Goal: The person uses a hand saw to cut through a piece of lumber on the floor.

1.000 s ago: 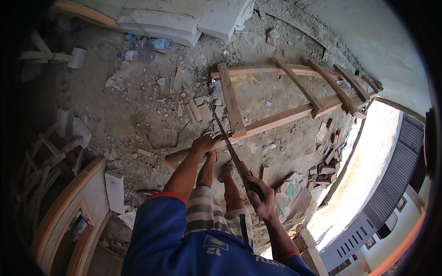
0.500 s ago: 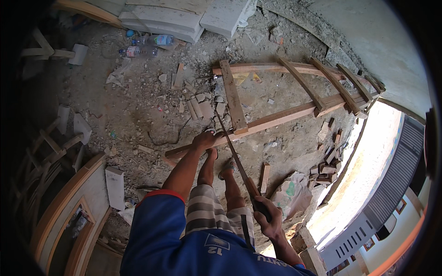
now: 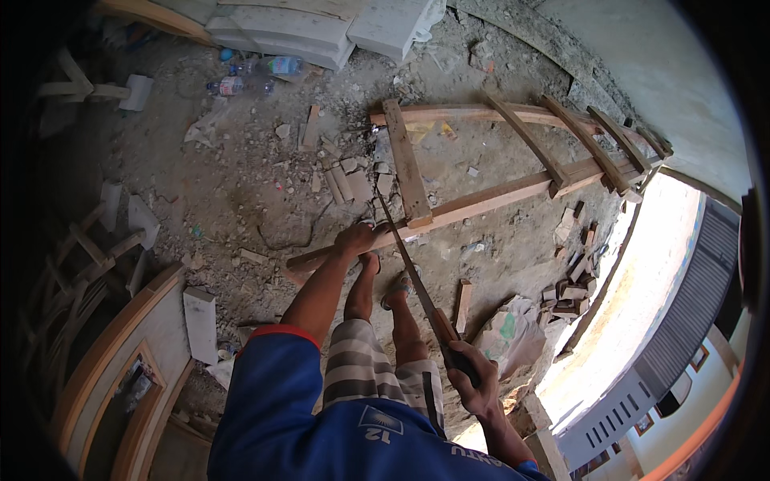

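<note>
My right hand (image 3: 475, 383) is closed round the dark handle of a handsaw (image 3: 414, 271). The saw's long blade slants away from me, up and to the left, and crosses a long wooden beam (image 3: 480, 205). My left hand (image 3: 358, 239) grips that beam just left of the blade, near its free left end. A crosspiece (image 3: 407, 164) joins the beam close to the right of the blade. The beam is one side of a ladder-like wooden frame with several crosspieces. Whether the teeth have cut into the wood is too small to tell.
Broken tiles and rubble (image 3: 346, 183) lie beyond my left hand. A wood offcut (image 3: 464, 305) and a crumpled sack (image 3: 511, 337) are near the saw. Wood blocks (image 3: 571, 301) are heaped by the bright opening at right. A framed panel (image 3: 120, 353) stands at left; plastic bottles (image 3: 233, 85) lie far left.
My right hand and the saw handle have shifted very slightly right and nearer to me. My left hand stays on the beam, and the frame looks unmoved.
</note>
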Motion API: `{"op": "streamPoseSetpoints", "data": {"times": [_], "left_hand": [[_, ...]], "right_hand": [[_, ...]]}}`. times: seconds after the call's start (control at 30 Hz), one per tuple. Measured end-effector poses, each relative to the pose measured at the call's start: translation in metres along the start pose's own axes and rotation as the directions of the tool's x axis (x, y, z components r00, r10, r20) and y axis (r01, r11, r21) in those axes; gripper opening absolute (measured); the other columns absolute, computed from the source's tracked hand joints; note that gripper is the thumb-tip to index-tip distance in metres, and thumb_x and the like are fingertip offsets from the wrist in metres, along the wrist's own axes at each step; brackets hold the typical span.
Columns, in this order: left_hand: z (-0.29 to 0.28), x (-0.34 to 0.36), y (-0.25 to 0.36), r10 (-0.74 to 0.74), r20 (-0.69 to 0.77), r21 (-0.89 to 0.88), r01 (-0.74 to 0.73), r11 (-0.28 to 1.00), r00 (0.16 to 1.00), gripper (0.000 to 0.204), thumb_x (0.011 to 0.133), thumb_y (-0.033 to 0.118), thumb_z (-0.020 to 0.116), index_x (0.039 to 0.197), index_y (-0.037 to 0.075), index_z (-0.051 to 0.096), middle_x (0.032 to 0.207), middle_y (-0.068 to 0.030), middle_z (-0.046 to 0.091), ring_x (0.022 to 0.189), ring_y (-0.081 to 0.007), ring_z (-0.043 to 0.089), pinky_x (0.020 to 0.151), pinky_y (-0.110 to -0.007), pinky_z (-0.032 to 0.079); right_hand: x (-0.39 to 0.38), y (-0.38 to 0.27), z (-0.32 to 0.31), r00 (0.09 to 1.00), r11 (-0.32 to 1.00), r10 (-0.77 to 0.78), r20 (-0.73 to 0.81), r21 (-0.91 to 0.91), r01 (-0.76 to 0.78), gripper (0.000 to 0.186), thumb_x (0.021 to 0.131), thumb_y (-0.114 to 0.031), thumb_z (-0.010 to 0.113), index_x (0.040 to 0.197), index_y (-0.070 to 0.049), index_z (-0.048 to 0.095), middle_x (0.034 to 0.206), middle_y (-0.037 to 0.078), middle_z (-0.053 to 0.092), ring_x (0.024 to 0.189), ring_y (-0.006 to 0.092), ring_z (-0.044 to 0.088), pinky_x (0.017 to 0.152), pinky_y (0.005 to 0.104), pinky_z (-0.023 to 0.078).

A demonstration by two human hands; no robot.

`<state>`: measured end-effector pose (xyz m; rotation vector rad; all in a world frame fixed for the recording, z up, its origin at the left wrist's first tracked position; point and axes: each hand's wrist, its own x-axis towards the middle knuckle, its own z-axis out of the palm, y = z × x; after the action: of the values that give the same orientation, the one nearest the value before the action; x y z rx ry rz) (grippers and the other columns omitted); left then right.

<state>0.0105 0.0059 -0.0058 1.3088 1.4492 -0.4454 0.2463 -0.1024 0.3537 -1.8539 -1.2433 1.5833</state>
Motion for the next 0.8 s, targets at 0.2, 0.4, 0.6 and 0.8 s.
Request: {"op": "streamPoseSetpoints", "data": {"times": [0.2,0.4,0.6,0.8], "left_hand": [[-0.001,0.001,0.002,0.027,0.025,0.028,-0.028,0.999,0.999,0.089,0.083,0.082,0.034,0.100,0.003,0.072,0.098,-0.0237,0.069,0.100,-0.0400,0.066,0.084,-0.050,0.050],[-0.001,-0.004,0.011,0.013,0.024,0.072,-0.015,0.997,1.000,0.090,0.084,0.083,0.026,0.102,0.008,0.073,0.103,-0.0185,0.070,0.103,-0.0375,0.065,0.086,-0.049,0.050],[-0.008,0.002,-0.002,-0.036,0.023,0.072,0.034,0.997,0.999,0.092,0.085,0.083,0.027,0.097,0.004,0.073,0.098,-0.0216,0.070,0.100,-0.0390,0.067,0.086,-0.050,0.051],[-0.004,-0.005,0.009,-0.004,0.030,0.048,0.003,0.999,1.000,0.094,0.081,0.085,0.031,0.101,0.003,0.073,0.098,-0.0264,0.069,0.100,-0.0408,0.066,0.085,-0.050,0.050]], "right_hand": [[-0.005,-0.004,0.001,0.981,0.981,0.189,0.032,-0.042,-0.188,0.045,0.080,-0.018,0.064,0.120,0.002,0.058,0.087,0.018,0.070,0.080,0.0228,0.071,0.073,0.0309,0.053],[0.019,0.003,0.009,0.982,0.982,0.187,0.012,0.006,-0.187,0.044,0.082,-0.017,0.062,0.122,0.002,0.058,0.094,0.021,0.070,0.090,0.0273,0.070,0.084,0.0364,0.052],[0.008,0.006,0.019,0.987,0.987,0.160,-0.017,0.037,-0.160,0.044,0.080,-0.014,0.059,0.121,0.002,0.059,0.096,0.020,0.070,0.089,0.0250,0.070,0.082,0.0339,0.052],[0.024,0.010,0.026,0.989,0.991,0.124,-0.086,0.060,-0.119,0.047,0.079,-0.025,0.060,0.117,0.002,0.059,0.094,0.014,0.066,0.082,0.0172,0.060,0.078,0.0317,0.049]]}}
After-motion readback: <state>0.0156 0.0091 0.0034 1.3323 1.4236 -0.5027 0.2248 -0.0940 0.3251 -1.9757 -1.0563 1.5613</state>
